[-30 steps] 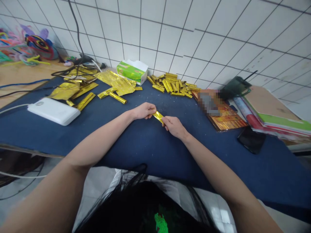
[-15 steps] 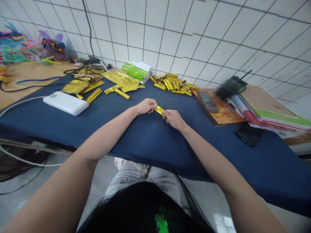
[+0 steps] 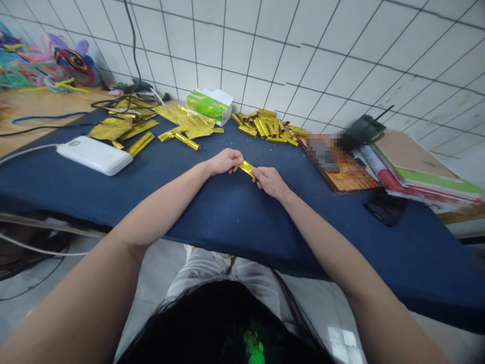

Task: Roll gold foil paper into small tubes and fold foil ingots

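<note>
My left hand [image 3: 225, 162] and my right hand [image 3: 270, 181] pinch the two ends of a small folded gold foil strip [image 3: 246, 168] just above the blue cloth-covered table [image 3: 212, 202]. Both hands are closed on it. A heap of finished gold folded pieces [image 3: 270, 128] lies at the back by the tiled wall. Loose gold foil sheets and strips [image 3: 182, 124] are spread at the back left.
A white power bank [image 3: 94, 154] with a cable lies at left. A green tissue box [image 3: 209, 105] stands by the wall. Printed gold paper sheets [image 3: 348, 174], a black phone [image 3: 385, 206], stacked folders [image 3: 420, 174] and a dark device [image 3: 364, 132] sit at right. Cables and colourful craft items [image 3: 56, 71] fill the far left.
The hands stay on the gold strip with almost no shift. The view has tilted, so the table sits a little higher in the picture.
</note>
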`<state>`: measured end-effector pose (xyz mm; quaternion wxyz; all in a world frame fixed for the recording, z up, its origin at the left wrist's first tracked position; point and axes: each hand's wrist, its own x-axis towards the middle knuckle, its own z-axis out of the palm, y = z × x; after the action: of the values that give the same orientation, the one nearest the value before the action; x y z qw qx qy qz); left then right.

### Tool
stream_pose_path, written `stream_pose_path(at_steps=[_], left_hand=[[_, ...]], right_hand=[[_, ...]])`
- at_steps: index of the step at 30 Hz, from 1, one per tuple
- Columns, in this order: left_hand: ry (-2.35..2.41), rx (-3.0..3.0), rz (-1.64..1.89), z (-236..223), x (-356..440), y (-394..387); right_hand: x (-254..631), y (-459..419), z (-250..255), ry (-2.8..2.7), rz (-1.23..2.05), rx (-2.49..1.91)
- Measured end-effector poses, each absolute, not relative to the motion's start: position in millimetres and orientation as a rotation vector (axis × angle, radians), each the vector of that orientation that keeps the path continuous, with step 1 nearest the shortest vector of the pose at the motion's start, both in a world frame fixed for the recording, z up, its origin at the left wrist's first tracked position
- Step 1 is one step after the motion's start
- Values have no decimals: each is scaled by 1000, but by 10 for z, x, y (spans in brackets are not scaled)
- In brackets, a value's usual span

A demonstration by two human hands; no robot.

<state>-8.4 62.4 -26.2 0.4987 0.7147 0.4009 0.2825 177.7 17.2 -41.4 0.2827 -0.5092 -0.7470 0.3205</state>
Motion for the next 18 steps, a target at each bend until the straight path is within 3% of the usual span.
stream_pose_path(at_steps=[18], left_hand=[[1011, 1744, 710, -246, -76, 599]], right_hand=[[1768, 195, -386, -1997, 863, -1346]])
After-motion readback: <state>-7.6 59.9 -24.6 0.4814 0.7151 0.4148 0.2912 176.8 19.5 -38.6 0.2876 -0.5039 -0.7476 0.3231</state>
